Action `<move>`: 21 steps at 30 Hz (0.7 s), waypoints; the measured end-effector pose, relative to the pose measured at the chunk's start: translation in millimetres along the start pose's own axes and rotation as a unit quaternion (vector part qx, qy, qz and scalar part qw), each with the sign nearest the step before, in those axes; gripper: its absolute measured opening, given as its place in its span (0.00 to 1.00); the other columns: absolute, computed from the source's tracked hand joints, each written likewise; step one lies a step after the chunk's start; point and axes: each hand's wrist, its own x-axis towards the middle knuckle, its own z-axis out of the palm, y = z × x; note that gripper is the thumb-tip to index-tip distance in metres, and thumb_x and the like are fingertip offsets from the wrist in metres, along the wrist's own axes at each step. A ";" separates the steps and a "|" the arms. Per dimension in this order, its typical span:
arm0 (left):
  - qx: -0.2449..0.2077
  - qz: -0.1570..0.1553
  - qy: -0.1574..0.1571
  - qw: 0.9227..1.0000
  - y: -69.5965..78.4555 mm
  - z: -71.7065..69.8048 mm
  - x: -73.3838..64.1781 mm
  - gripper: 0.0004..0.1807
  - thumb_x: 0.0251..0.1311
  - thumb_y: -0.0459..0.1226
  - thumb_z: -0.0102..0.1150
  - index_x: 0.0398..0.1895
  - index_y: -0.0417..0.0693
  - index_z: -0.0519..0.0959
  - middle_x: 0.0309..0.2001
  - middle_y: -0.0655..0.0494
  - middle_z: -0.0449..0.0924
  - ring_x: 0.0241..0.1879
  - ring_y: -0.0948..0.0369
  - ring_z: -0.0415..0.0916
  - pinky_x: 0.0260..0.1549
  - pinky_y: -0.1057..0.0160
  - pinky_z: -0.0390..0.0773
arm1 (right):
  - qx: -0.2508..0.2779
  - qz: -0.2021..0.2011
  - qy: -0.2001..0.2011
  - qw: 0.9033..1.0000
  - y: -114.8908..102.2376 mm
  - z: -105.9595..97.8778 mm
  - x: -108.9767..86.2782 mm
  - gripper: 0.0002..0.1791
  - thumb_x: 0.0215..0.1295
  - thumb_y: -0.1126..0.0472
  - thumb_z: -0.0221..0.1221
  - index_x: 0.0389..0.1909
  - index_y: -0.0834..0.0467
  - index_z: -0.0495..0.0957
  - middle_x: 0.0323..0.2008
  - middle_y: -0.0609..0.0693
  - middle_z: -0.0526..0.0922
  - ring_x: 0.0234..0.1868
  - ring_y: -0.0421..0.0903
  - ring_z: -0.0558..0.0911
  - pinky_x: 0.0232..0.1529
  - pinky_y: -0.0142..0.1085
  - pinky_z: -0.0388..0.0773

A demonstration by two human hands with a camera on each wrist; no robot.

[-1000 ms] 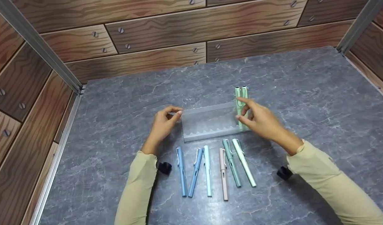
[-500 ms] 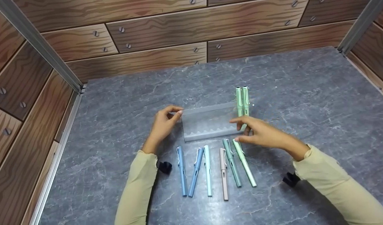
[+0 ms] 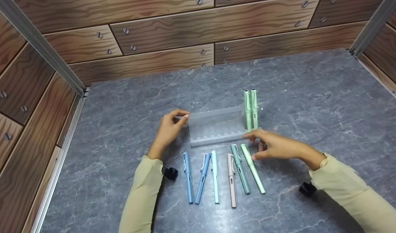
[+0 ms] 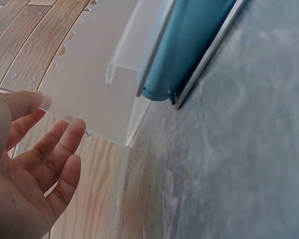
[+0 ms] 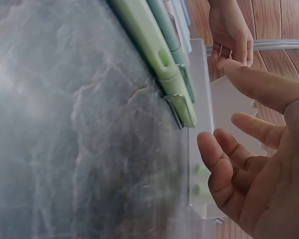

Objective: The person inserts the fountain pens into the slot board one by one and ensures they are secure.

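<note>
My left hand (image 3: 170, 127) pinches the upper left corner of a clear plastic pen stand (image 3: 215, 124) with notched edges; the left wrist view shows thumb and forefinger on its edge (image 4: 84, 94). Two light green pens (image 3: 248, 111) lie side by side in the stand's right end. My right hand (image 3: 277, 145) is just in front of that end, fingers loosely bent and nothing in them. Its thumb tip is right beside a mint green pen (image 3: 256, 174) lying on the table. In the right wrist view this pen (image 5: 149, 47) is apart from the fingers.
Left of the mint pen, in front of the stand, lie a dark green pen (image 3: 240, 171), a greyish-pink pen (image 3: 232, 184), a pale turquoise pen (image 3: 214, 178) and two blue pens (image 3: 188, 178). Wood-patterned panels (image 3: 165, 29) bound the grey marbled table (image 3: 136, 94).
My right hand has left the two green pens in the stand and come down toward the front, to the mint pen. My left hand stays at the stand's corner.
</note>
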 end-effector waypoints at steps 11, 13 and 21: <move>0.002 0.002 0.008 1.000 -1.3 0.8 -0.9 0.10 0.63 0.35 0.60 0.44 0.37 0.83 0.38 0.41 0.84 0.32 0.49 0.80 0.25 0.74 0.70 | 0.004 0.002 -0.016 1.000 13.4 3.4 -2.6 0.39 0.56 0.56 0.68 0.66 0.62 0.64 0.48 0.61 0.73 0.34 0.41 0.74 0.36 0.30 0.75; 0.007 0.002 0.006 1.000 7.0 -0.8 -3.4 0.10 0.64 0.33 0.59 0.43 0.35 0.83 0.39 0.40 0.84 0.32 0.49 0.80 0.25 0.74 0.70 | 0.001 0.005 -0.018 1.000 13.7 4.2 -2.1 0.39 0.55 0.56 0.68 0.66 0.62 0.64 0.47 0.60 0.73 0.34 0.41 0.73 0.35 0.29 0.74; 0.012 -0.004 -0.004 1.000 -2.2 -0.8 0.4 0.10 0.64 0.38 0.59 0.43 0.43 0.84 0.43 0.47 0.84 0.33 0.52 0.81 0.26 0.71 0.73 | -0.008 0.003 -0.020 1.000 17.1 7.0 0.3 0.38 0.54 0.55 0.69 0.65 0.62 0.66 0.42 0.56 0.73 0.31 0.39 0.71 0.32 0.29 0.72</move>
